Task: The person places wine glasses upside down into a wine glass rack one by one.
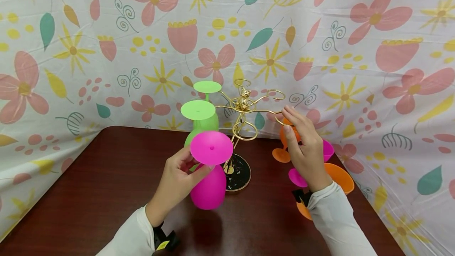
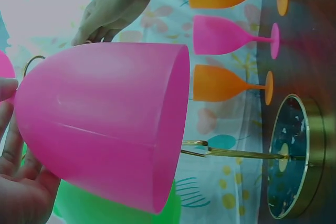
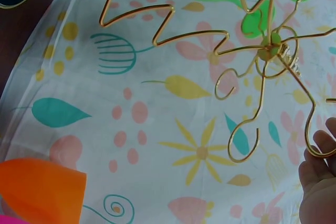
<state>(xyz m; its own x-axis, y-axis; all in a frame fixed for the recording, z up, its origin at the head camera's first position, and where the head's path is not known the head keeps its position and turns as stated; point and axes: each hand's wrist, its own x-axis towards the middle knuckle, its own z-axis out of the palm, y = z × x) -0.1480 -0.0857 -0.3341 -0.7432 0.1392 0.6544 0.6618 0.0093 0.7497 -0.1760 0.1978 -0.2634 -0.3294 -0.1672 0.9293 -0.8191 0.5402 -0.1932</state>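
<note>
left hand grips inverted pink goblet, near rack | right hand touches right hook, fingers straight | green goblets: 2 hung | table goblets: apparently 4, half-hidden

Matt plastic pink goblet, shiny gold wire rack, glossy dark wood table, printed cloth backdrop.

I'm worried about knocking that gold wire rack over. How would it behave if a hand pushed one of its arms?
The gold wire rack looks thin and springy, so an arm would probably flex under the right hand. Its round base is small against the arms' spread, and two green goblets hang on one side, so it may tip that way.
</note>
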